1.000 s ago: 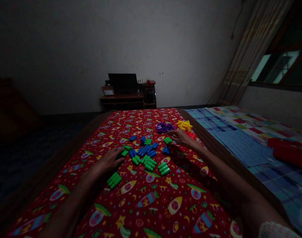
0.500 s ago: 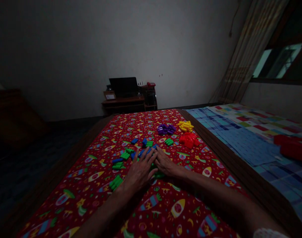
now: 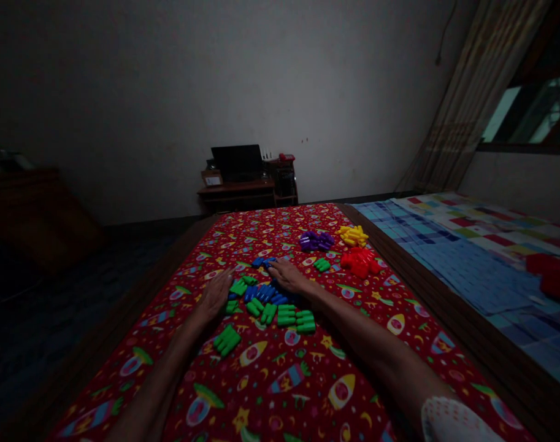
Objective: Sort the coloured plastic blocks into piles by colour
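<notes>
left hand flat, fingers spread; right hand flat, partly hiding blue blocks.

On the cloth, blocks lie between left hand and right hand; piles sit behind, rightward.

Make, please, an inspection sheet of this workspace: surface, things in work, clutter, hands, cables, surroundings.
Surface: red rocket-print cloth covers the table and lies flat.
Job's things: mixed green and blue pieces lie between the hands; further away are three separate piles, a purple pile, a yellow pile and a red pile.
Clutter: a lone green piece lies apart, by the left forearm.
Hands: left hand is open, palm down, beside the green pieces; right hand is open and rests on the blue ones.
Cables: a thin cord hangs on the wall by the curtain.
Surroundings: the room is dim, with a desk holding a dark screen, and a checked bedsheet on the right.
</notes>
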